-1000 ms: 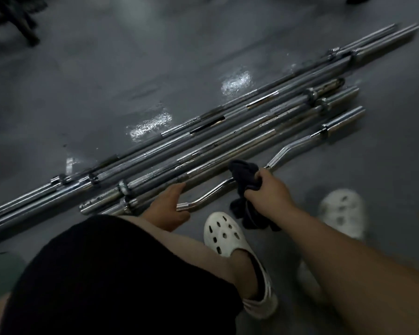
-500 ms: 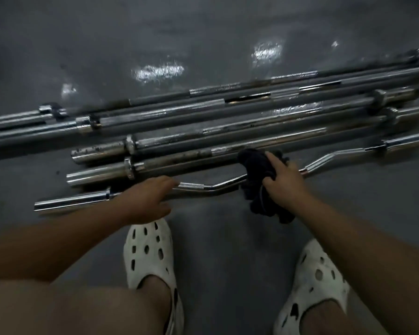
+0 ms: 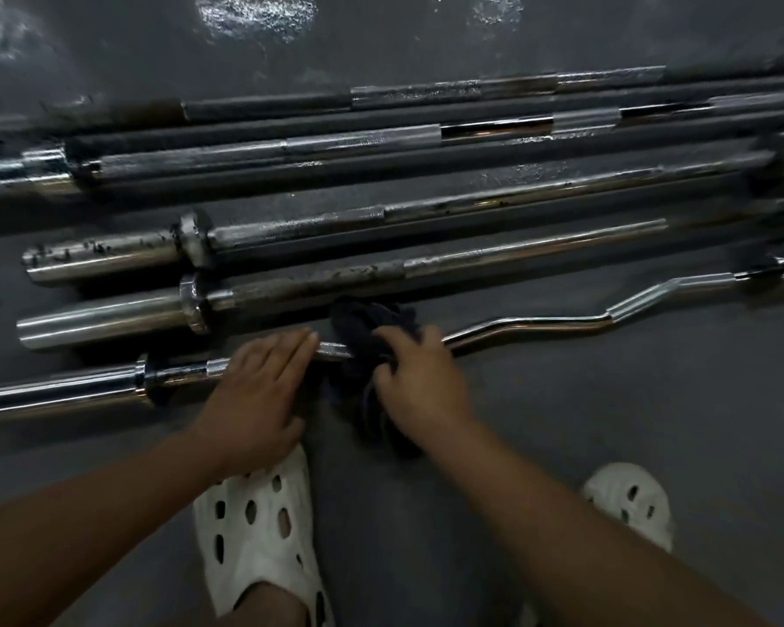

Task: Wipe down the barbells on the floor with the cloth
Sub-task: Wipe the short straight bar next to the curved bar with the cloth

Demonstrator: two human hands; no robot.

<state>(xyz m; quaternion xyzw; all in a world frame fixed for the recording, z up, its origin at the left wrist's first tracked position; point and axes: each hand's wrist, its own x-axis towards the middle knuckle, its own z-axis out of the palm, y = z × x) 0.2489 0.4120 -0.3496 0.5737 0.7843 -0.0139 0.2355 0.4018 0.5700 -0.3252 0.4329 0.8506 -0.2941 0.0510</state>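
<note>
Low in the centre of the frame, the right hand (image 3: 422, 377) bunches the dark cloth (image 3: 363, 328) around the bent bar (image 3: 539, 321), the nearest of the barbells. The cloth now sits almost against the left hand (image 3: 263, 386) — half a second ago a clear stretch of bare bar lay between them. So the wipe has run leftward along the shaft, and I judge this stroke nearly spent: either the left hand gives way or the cloth goes back to the right. That left hand lies flat on the bar with straight fingers, pressing rather than gripping, probably to stop it rolling.

The bent bar is smooth bright chrome, wavy in the middle, with a collar and a thicker sleeve running off at lower left. Across the upper half lie the straight bars (image 3: 471, 260) — round steel, partly cross-hatched for grip, the two nearest pitted with dark specks and seemingly still to be wiped. The cloth is soft and crumpled, trailing onto the dull grey floor (image 3: 607, 423). White holed shoes (image 3: 254, 536) stand at the bottom.
</note>
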